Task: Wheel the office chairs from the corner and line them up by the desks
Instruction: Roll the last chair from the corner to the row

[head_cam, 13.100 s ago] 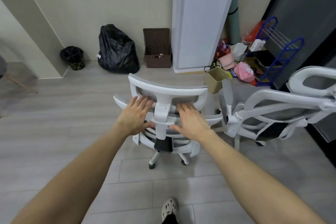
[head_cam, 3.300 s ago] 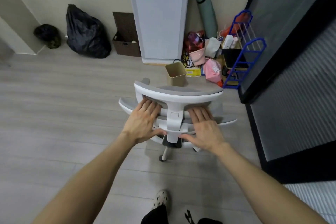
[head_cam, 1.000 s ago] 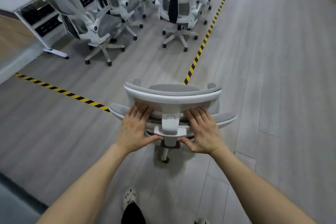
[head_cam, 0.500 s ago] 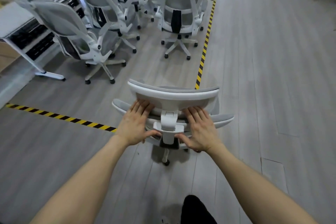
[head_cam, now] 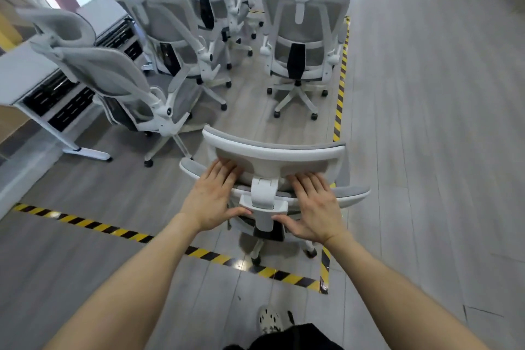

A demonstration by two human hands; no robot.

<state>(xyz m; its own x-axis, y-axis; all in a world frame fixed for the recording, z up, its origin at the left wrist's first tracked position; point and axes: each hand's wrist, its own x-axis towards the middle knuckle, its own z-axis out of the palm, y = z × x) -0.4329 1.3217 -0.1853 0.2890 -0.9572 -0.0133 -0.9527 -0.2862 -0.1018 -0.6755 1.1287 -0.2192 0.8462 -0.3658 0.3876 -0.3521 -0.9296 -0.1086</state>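
A white-framed grey mesh office chair (head_cam: 272, 156) stands right in front of me, seen from behind. My left hand (head_cam: 213, 199) lies on the left side of its backrest, thumb hooked under the white centre bracket. My right hand (head_cam: 312, 207) mirrors it on the right side. The chair's castors straddle the near strip of yellow-black floor tape (head_cam: 213, 256). Ahead, several matching chairs stand in two rows: the closest left one (head_cam: 113, 79) leans back by the white desk (head_cam: 31, 77), and the closest right one (head_cam: 301, 45) faces away.
A second strip of yellow-black tape (head_cam: 341, 79) runs away from me along the right of the chair rows. Open grey wood-look floor lies to its right. The desk's white foot (head_cam: 85, 152) juts out at the left. My shoe (head_cam: 270, 320) shows at the bottom.
The chair and I have rolled forward over the last second: its base now sits on the near tape line, and the parked chairs and desk are much closer. Both hands keep their hold.
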